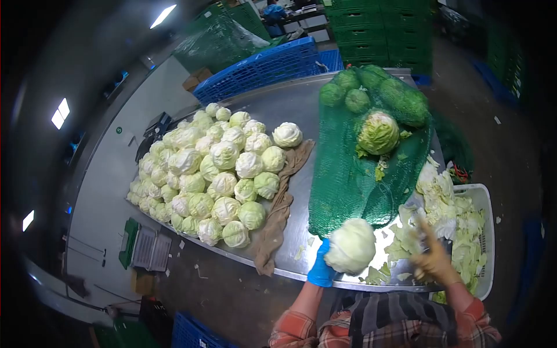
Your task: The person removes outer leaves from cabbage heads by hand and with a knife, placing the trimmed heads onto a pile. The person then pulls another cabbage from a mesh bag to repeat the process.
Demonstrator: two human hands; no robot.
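My left hand (pixel 321 268), in a blue glove, grips a trimmed pale cabbage (pixel 350 246) from its left side, close to the table's front edge. To the right, my right hand (pixel 435 258) wears a tan glove and is smeared by motion over loose cabbage leaves (pixel 400 240). I cannot tell whether it holds anything. A green mesh sack (pixel 348 174) lies just beyond the cabbage, with several greener heads inside its far end. One untrimmed cabbage (pixel 378 133) with ragged outer leaves rests on the mesh.
A large pile of trimmed cabbages (pixel 200 174) covers the metal table's (pixel 301 191) left side, bordered by a brown cloth (pixel 275 226). At right, a white crate (pixel 489 243) holds stripped leaves. Behind stand a blue pallet (pixel 261 66) and stacked green crates (pixel 380 35). A person (pixel 274 11) is far back.
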